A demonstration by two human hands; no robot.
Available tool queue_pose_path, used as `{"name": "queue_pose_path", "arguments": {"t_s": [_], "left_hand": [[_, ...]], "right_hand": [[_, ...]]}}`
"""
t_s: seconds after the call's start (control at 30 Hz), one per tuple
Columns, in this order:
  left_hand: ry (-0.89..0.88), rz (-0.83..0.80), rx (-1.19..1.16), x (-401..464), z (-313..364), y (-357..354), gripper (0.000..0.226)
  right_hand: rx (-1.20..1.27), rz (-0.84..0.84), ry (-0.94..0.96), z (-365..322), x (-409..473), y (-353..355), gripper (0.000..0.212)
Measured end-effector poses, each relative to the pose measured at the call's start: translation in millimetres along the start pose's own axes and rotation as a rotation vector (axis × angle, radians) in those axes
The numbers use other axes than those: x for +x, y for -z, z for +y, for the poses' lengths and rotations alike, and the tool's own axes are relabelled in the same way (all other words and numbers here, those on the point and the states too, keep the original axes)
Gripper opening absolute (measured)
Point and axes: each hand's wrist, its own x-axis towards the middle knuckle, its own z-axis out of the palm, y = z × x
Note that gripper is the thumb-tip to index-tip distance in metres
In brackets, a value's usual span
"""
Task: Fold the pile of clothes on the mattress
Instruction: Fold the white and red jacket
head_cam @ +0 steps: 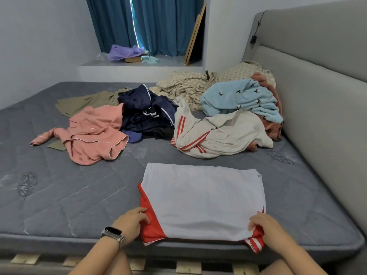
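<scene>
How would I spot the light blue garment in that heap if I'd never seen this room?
Start at the grey headboard on the right of the mattress. Against it, on top of the heap, lies the blue garment, above the white one with red stripes. It alone is pale blue with small dark bird-like marks.

one folded shirt (202, 199), two hands (132, 222) (gripping)

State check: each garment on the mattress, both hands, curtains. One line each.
white and red shirt: laid flat, partly folded, at the near edge
left hand: on the shirt's red left corner
right hand: pinching the shirt's right corner
pink garment: crumpled, unfolded
navy garment: heaped, unfolded
cream striped garment: crumpled, unfolded
light blue garment: bunched on the pile
curtains: drawn, thin gap
</scene>
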Motion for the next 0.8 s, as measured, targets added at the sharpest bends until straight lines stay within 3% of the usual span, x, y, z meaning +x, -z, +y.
{"name": "queue_pose_path", "arguments": {"t_s": [0.07,0.13,0.2,0.27,0.37,0.5,0.63,0.7,0.77,0.8], "left_hand": [[0.019,0.048,0.034,-1,10,1,0.028],[0.039,0.115,0.049,0,20,4,0.01],[0.069,0.175,0.034,1,27,7,0.026],[0.063,0.232,0.005,4,34,8,0.061],[0.049,0.178,0.029,11,41,2,0.075],[0.162,-0.042,-0.015,23,45,-9,0.086],[0.24,-0.183,-0.064,29,47,-9,0.092],[0.247,-0.207,-0.069,29,48,-6,0.092],[0.258,-0.218,-0.07,27,48,-4,0.093],[0.267,-0.227,-0.076,27,47,-3,0.093]], "right_hand": [[0.033,0.0,-0.115,-8,-1,2,0.045],[0.022,0.134,-0.129,-17,-1,4,0.02],[-0.02,0.302,-0.099,-24,2,2,0.006],[-0.035,0.364,-0.054,-31,5,-1,0.035],[-0.023,0.277,-0.017,-37,14,-6,0.074],[0.015,0.115,-0.215,-36,33,-14,0.092],[-0.07,-0.102,-0.316,-23,42,-31,0.09],[0.085,0.02,-0.326,-55,67,-15,0.082],[0.312,0.431,-0.426,-103,96,4,0.046],[0.454,0.437,-0.466,-116,98,-2,0.037]]}}
